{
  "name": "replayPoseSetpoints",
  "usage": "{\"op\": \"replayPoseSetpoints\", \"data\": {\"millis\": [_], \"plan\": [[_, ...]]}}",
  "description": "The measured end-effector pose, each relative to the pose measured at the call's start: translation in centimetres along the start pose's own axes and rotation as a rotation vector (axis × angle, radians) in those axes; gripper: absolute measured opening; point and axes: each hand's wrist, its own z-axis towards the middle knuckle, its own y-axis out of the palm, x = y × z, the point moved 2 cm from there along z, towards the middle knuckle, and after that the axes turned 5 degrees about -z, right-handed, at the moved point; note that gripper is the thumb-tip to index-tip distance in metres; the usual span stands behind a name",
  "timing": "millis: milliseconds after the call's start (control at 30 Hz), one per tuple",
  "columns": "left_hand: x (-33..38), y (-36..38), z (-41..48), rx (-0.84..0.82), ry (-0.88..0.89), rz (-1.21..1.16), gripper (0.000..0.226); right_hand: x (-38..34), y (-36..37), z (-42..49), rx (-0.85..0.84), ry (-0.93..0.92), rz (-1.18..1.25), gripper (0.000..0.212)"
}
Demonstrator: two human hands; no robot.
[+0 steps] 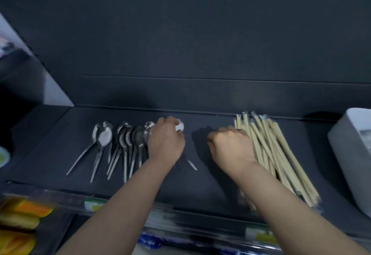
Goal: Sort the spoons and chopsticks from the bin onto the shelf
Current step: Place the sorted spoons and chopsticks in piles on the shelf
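Shelf (200, 184): matte dark slate, blue-grey cast, no pattern. Back wall (180, 33): same dark blue-grey, plain.

Spoons (124, 138), left part of shelf: polished silver, grey handles, bowls with white glare patches and darker grey reflections. Rightmost spoon (179, 126): bowl blown out to near white.

Chopsticks (281, 154), right part of shelf: pale tan to beige, uniform, unpatterned.

Bin (353, 154), right edge of shelf: white to light grey, plain.

Front edge of shelf: dark strip carrying labels (93, 204), white with a green-yellow patch.

Below front edge, left: packs (22, 214), orange and yellow. Below centre: pack (150, 241), blue with white, blurred.
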Motion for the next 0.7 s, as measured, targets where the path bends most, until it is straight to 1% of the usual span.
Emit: {"op": "replayPoseSetpoints", "data": {"millis": [100, 167, 233, 300, 367, 467, 533, 633, 700], "plan": [[5.6, 2.5, 0.1, -0.089, 0.149, -0.069, 0.024, 5.4, -1.4, -1.6, 0.059, 0.144, -0.056, 0.001], [9.7, 4.5, -0.3, -0.178, 0.230, -0.127, 0.021, 9.7, -2.3, -3.3, 0.097, 0.242, -0.080, 0.008], [13.7, 6.4, -1.0, -0.250, 0.294, -0.171, 0.021, 13.8, -3.3, -5.1, 0.148, 0.310, -0.102, 0.008], [18.3, 8.2, -2.3, -0.294, 0.368, -0.212, 0.020, 18.3, -4.8, -7.5, 0.193, 0.398, -0.146, 0.011], [22.9, 9.7, -3.9, -0.326, 0.453, -0.231, 0.019, 22.8, -5.8, -10.1, 0.192, 0.476, -0.169, 0.009], [29.1, 12.0, -6.1, -0.356, 0.578, -0.260, 0.020, 29.0, -6.3, -13.9, 0.142, 0.558, -0.116, 0.025], [32.5, 13.6, -7.4, -0.388, 0.619, -0.271, 0.020, 32.6, -6.6, -16.1, 0.111, 0.620, -0.104, 0.030], [36.2, 16.9, -9.1, -0.505, 0.635, -0.136, 0.019, 37.3, -6.3, -18.8, -0.009, 0.708, -0.071, 0.032], [38.0, 19.4, -10.2, -0.608, 0.639, -0.011, 0.019, 39.8, -5.7, -20.0, -0.069, 0.723, -0.062, 0.030]]}}
